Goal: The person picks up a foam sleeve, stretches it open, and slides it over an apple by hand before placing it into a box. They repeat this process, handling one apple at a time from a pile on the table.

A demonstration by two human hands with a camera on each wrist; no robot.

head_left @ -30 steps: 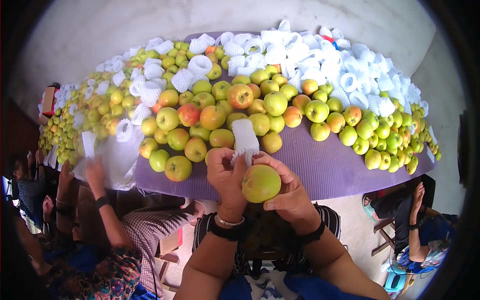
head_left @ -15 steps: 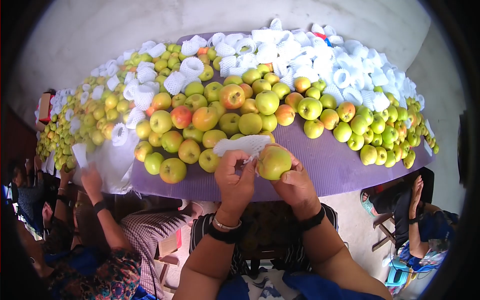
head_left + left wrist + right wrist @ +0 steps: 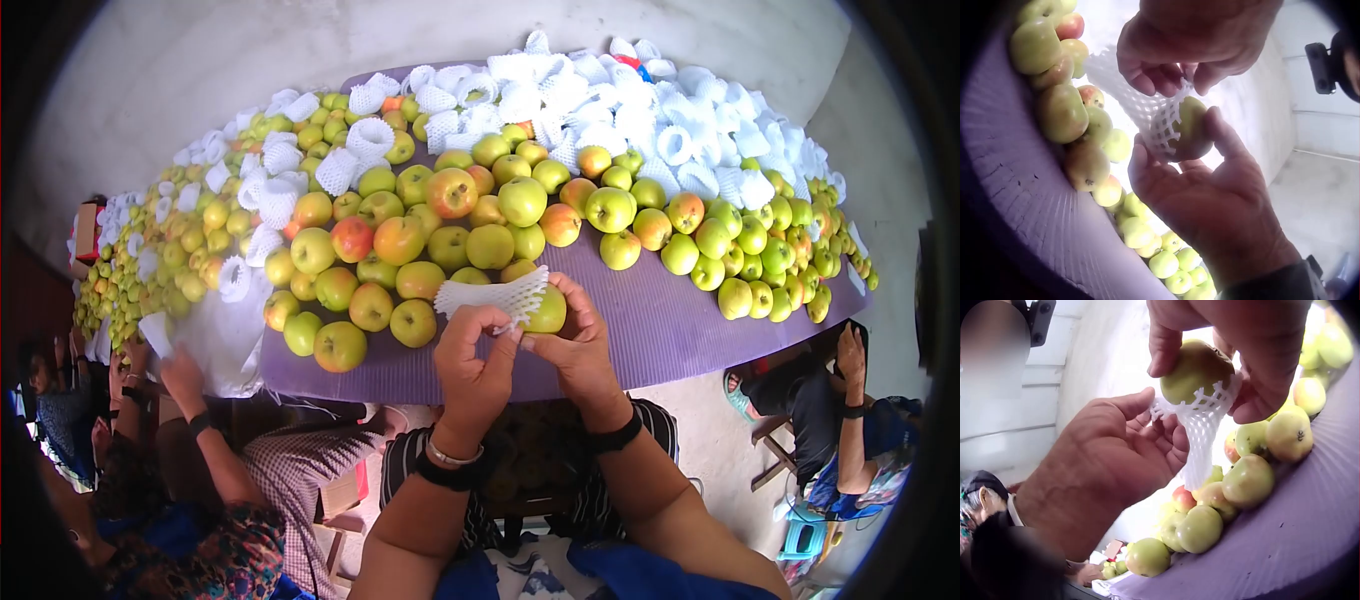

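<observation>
A yellow-green apple point(image 3: 546, 312) sits partly inside a white foam net sleeve point(image 3: 492, 294) above the table's near edge. My right hand point(image 3: 585, 350) grips the apple between thumb and fingers. With thumb and fingertips, my left hand point(image 3: 475, 365) pinches the open rim of the sleeve. In the left wrist view the mesh point(image 3: 1163, 128) covers one side of the apple point(image 3: 1194, 131), and the other side is bare. The right wrist view shows the sleeve point(image 3: 1200, 434) trailing off the apple point(image 3: 1194, 372), its far end narrow and flattened.
Loose apples point(image 3: 400, 240) lie across the purple corrugated table cover point(image 3: 640, 330). Behind them is a heap of white foam sleeves point(image 3: 600, 110). Another person's hand point(image 3: 183, 378) is at the table on the left; a seated person point(image 3: 860, 460) is on the right.
The sleeve's rim has been drawn over one side of the apple, and the sleeve has swung from upright to sideways. Both hands have risen slightly over the table edge.
</observation>
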